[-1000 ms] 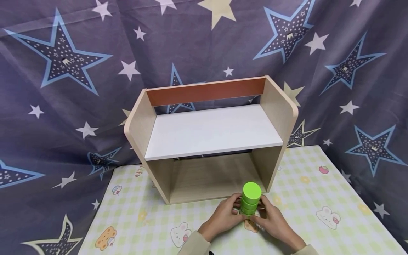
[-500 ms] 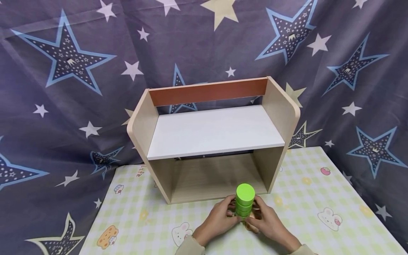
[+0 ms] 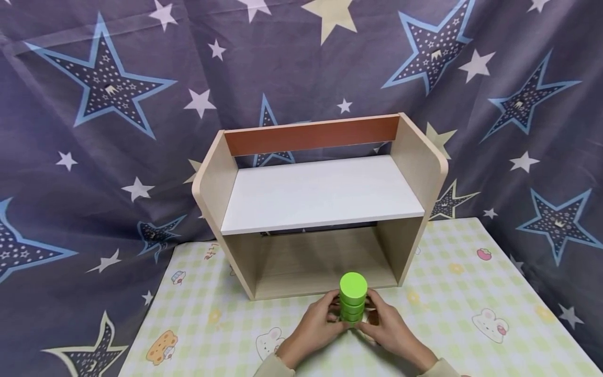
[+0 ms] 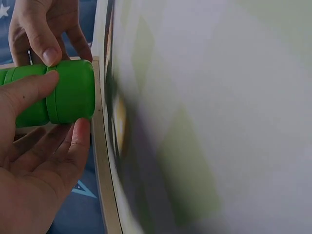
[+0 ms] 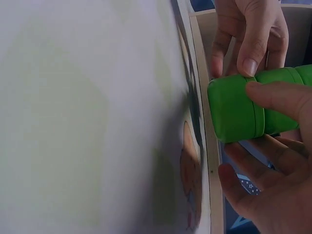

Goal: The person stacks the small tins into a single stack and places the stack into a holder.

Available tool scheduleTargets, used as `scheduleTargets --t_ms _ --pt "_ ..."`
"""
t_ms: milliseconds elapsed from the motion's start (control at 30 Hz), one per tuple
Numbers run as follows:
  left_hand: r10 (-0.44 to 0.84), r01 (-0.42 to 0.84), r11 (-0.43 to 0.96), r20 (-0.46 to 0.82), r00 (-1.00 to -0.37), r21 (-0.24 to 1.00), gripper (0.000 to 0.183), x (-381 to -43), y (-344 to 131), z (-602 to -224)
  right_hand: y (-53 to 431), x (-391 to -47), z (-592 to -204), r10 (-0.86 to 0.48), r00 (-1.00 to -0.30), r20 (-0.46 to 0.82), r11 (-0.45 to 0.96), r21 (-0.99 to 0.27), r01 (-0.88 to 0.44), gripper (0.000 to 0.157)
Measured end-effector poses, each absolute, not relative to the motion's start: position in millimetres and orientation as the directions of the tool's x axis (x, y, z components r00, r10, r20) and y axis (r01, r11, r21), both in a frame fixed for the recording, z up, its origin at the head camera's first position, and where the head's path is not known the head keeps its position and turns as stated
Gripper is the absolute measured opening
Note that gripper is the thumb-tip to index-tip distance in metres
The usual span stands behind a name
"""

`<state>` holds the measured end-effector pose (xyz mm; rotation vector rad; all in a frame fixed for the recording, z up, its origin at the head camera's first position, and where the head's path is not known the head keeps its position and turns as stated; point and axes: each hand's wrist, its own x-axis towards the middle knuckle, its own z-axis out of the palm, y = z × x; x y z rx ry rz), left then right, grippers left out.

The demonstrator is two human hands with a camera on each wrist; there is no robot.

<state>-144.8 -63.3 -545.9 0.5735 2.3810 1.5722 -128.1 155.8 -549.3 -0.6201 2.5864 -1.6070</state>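
Compared with the earlier head views, the bright green, smooth, ridged cylinder [image 3: 353,299] has moved leftward along the front of the pale wood-grain shelf unit with a white board [image 3: 325,193], together with the left hand [image 3: 313,327] and the right hand [image 3: 393,327]. We see the cylinder upright before this shelf unit, a little right of its middle. It seems to hang just above the green-and-white checked tablecloth [image 3: 452,298], which spreads in front of the unit. Both hands are clamped on the cylinder from opposite sides, thumbs on the near face, other fingers bent around it and slightly apart. We judge that its smooth surface could slip if one hand loosens earlier than the other. We cannot tell whether the ridges are joints; if they are, uneven squeezing could push the pieces apart.
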Motion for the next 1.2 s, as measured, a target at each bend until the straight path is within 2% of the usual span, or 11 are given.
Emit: scheduleTargets --t_ms 233,633,1200 --pt "0.414 0.183 0.367 0.016 -0.910 0.912 0.069 -141 -71 -545 148 -130 -548 -0.377 -0.914 0.150 0.352 -0.890 -0.291 0.071" --pt "0.397 0.232 0.350 0.081 -0.914 0.908 0.066 -135 -84 -542 137 -129 -548 -0.385 -0.895 0.224 0.383 -0.844 -0.375 0.070" --pt "0.407 0.237 0.321 0.092 -0.909 0.917 0.069 -131 -97 -539 127 -128 -543 -0.388 -0.895 0.221 0.374 -0.849 -0.372 0.072"
